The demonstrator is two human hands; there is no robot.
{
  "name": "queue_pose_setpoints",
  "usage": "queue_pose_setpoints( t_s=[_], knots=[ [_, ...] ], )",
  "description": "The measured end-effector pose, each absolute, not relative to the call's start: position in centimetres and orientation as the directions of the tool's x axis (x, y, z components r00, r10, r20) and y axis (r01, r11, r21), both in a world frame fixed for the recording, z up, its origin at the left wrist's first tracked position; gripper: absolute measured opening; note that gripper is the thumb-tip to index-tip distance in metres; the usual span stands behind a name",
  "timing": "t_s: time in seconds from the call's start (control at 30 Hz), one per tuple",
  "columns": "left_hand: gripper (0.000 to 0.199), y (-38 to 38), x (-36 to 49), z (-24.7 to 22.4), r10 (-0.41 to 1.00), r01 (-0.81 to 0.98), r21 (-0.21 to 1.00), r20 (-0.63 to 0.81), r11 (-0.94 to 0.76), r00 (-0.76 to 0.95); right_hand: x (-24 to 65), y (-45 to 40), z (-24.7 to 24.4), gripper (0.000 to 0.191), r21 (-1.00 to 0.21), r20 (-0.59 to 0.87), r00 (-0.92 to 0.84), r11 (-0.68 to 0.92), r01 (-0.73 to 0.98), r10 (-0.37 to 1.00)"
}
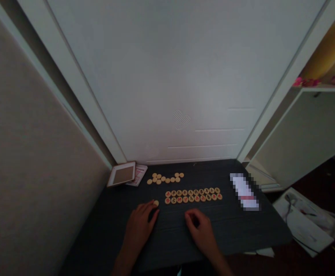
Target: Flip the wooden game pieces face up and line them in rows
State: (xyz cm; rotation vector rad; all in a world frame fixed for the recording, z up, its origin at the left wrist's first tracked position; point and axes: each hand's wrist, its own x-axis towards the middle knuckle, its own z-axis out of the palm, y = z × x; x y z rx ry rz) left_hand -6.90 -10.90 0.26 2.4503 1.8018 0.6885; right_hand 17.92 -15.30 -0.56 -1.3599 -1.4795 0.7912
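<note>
My left hand (140, 222) is over the dark table (106, 222), its thumb and fingertips around a round wooden Chinese chess piece (156, 203) with a plain face. Right of that piece are two straight rows of wooden pieces, the back row (196, 192) and the front row (197, 199), with red and black characters facing up. In front of these rows, my right hand (200, 230) is curled shut, thumb against the index finger, and no piece shows in it. Farther back, several plain-faced pieces (163, 179) lie in a loose cluster.
A shallow box or lid (122, 174) rests on a patterned card (140, 174) at the table's back left. A blurred-out white item (245, 191) lies on the right. White wall panels (181, 76) rise behind the table. A white box (308, 222) stands beyond the right edge.
</note>
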Motion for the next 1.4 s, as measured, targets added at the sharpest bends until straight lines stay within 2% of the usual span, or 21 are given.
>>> queue_pose_setpoints(
  t_s=[0.2, 0.37, 0.47, 0.6, 0.77, 0.9, 1.23, 1.4],
  knots=[
    [0.014, -11.3, -5.1, 0.5, 0.915, 0.897, 0.307, 0.348, -0.319, 0.206, 17.8, -15.3, -0.4, 0.025, -0.907, 0.206, 0.050, 0.171, 0.385, 0.977],
    [0.018, -12.0, -4.0, 0.3, 0.930, 0.887, 0.380, 0.345, -0.263, 0.128, 17.9, -15.3, -0.7, 0.027, -0.904, 0.211, 0.046, 0.177, 0.390, 0.976],
    [0.017, -12.6, -3.2, 0.4, 0.936, 0.802, 0.511, 0.311, -0.311, 0.164, 17.8, -15.2, -1.0, 0.026, -0.905, 0.218, 0.049, 0.183, 0.383, 0.975],
    [0.021, -13.1, -1.6, 1.0, 0.934, 0.533, 0.768, 0.269, -0.356, 0.237, 17.8, -15.1, -1.0, 0.022, -0.921, 0.222, 0.050, 0.192, 0.338, 0.974],
    [0.015, -13.0, 0.6, 0.9, 0.946, 0.285, 0.916, 0.219, -0.284, 0.238, 17.9, -15.3, -0.4, 0.023, -0.938, 0.220, 0.047, 0.198, 0.284, 0.974],
    [0.017, -13.2, 1.3, 0.0, 0.957, 0.206, 0.955, 0.163, -0.215, 0.241, 17.8, -15.3, -0.3, 0.020, -0.949, 0.191, 0.014, 0.181, 0.257, 0.981],
    [0.020, -13.5, 1.4, 0.0, 0.958, 0.186, 0.964, 0.140, -0.190, 0.252, 18.0, -15.0, -0.8, 0.021, -0.955, 0.185, 0.011, 0.177, 0.239, 0.983],
    [0.023, -13.6, 1.2, 0.1, 0.967, 0.180, 0.976, 0.078, -0.124, 0.242, 17.9, -15.2, -0.4, 0.021, -0.948, 0.208, -0.001, 0.202, 0.245, 0.978]
  ],
)
